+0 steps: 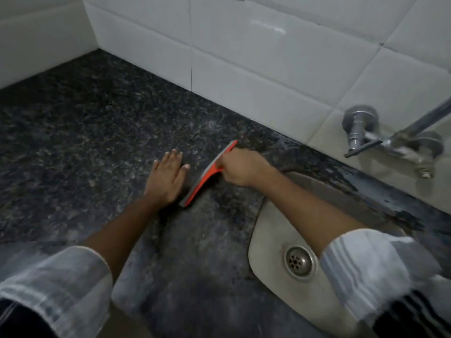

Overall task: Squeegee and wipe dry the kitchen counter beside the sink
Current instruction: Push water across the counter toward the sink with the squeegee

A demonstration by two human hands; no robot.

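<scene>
One squeegee point(208, 173) lies on the desk point(85, 132), a long narrow strip with an orange plastic back and a grey rubber edge along its left side. It runs at a slant, its far tip toward the tiled wall point(244, 57) and its near end just beside the heel of the left hand point(166, 178). The right hand point(240, 168) is fisted around the short orange handle at the strip's middle, fingers clamped on it. The left hand rests flat, palm down, fingers stretched out and close together, thumb pointing toward the squeegee.

The desk is dark speckled stone, dull and mottled, with a glossy wet patch along the wall behind the sink point(268, 235). The sink is a pale, rounded basin set into the stone to the right, with a round metal drain point(299, 261) pierced by small holes. A shiny metal tap point(380, 140) juts from the glossy white wall tiles. Both forearms are bare below rolled, light striped sleeves point(366, 267).
</scene>
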